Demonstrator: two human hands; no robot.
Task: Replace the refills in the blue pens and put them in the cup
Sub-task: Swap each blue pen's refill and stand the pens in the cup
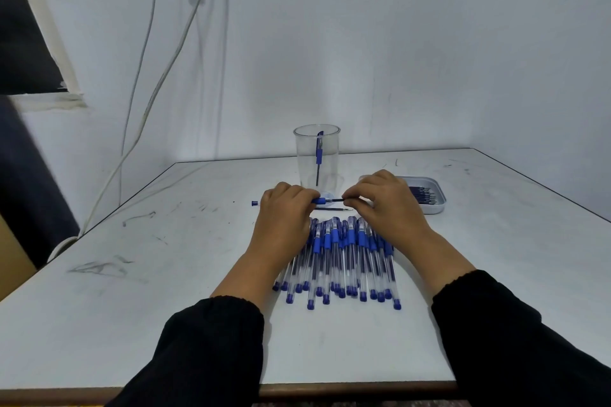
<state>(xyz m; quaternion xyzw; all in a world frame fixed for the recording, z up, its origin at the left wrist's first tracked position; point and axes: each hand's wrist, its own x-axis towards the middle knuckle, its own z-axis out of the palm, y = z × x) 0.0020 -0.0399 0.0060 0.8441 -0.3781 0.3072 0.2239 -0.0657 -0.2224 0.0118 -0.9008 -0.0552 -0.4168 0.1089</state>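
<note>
My left hand grips a blue pen barrel by its blue grip end. My right hand pinches a dark refill that sticks out of that barrel. Both hands hover above the table in front of a clear plastic cup, which holds one blue pen standing upright. A loose refill lies on the table just below the held pen. A pile of several blue pens lies under my wrists. A small blue cap lies left of my left hand.
A shallow grey tray with several dark refills sits right of my right hand. The white table meets the wall behind the cup. White cables hang down the wall at the left.
</note>
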